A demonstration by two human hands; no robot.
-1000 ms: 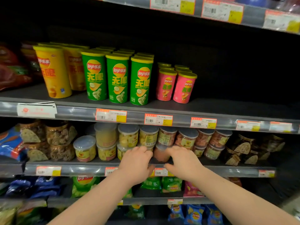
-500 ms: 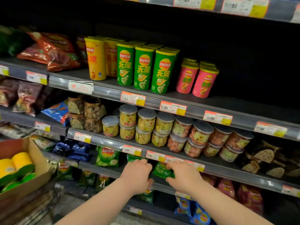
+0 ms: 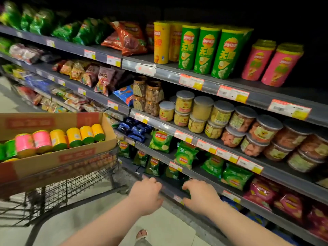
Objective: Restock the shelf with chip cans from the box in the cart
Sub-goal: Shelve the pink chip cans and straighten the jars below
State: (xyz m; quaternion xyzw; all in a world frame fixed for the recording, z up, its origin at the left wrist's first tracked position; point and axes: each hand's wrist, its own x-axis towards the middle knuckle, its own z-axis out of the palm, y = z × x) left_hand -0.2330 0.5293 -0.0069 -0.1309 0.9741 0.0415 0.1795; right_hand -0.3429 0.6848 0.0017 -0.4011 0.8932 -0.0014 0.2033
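A cardboard box [image 3: 58,159] sits in the wire cart [image 3: 71,181] at left, holding several chip cans lying on their sides: pink cans [image 3: 33,142] and yellow cans [image 3: 85,133]. On the upper shelf [image 3: 209,84] stand yellow cans [image 3: 161,42], green cans [image 3: 207,50] and shorter pink cans [image 3: 271,63]. My left hand [image 3: 146,194] and my right hand [image 3: 200,194] hover low in front of a lower shelf edge, fingers curled and apart, holding nothing. Both are to the right of the cart.
Plastic snack jars [image 3: 221,118] fill the shelf under the cans. Green chip bags [image 3: 184,155] and pink bags [image 3: 284,201] line the lower shelves. Snack bags [image 3: 99,77] run along the aisle to the left. A foot [image 3: 142,234] shows on the pale floor.
The view has swung left and down, bringing the cart and box fully into sight. Both hands have dropped from the jar shelf to a lower shelf edge, empty throughout.
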